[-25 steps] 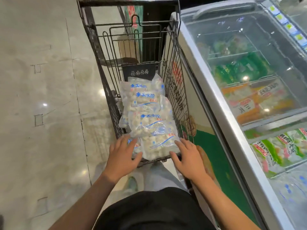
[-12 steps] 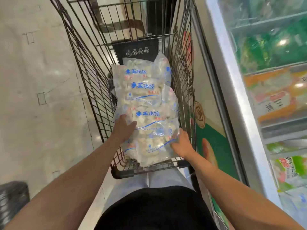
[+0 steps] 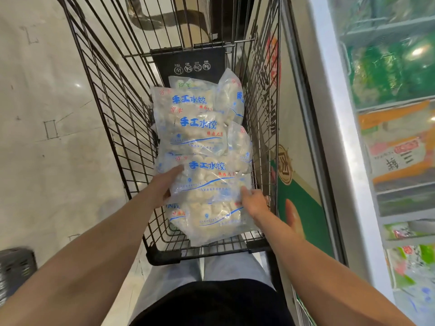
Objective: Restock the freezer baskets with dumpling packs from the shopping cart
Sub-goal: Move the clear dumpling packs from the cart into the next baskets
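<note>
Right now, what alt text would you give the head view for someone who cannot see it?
Both hands grasp a clear dumpling pack lying on a pile of such packs in a black wire shopping cart: the left hand on its left edge, the right hand on its right. A glass-topped chest freezer holding coloured food packs stands to the right of the cart.

We see the shopping cart (image 3: 113,118) standing just beside the freezer (image 3: 339,147), on its left. Inside the cart, clear dumpling packs (image 3: 195,135) with blue lettering lie overlapped in a row along the cart's floor. Our left hand (image 3: 162,184) grips the left edge of the upper near pack (image 3: 207,182), fingers tucked beneath it. Our right hand (image 3: 255,203) holds that pack's right edge, against the cart's freezer-side wall. Another pack (image 3: 209,220) lies under it at the cart's near end.
</note>
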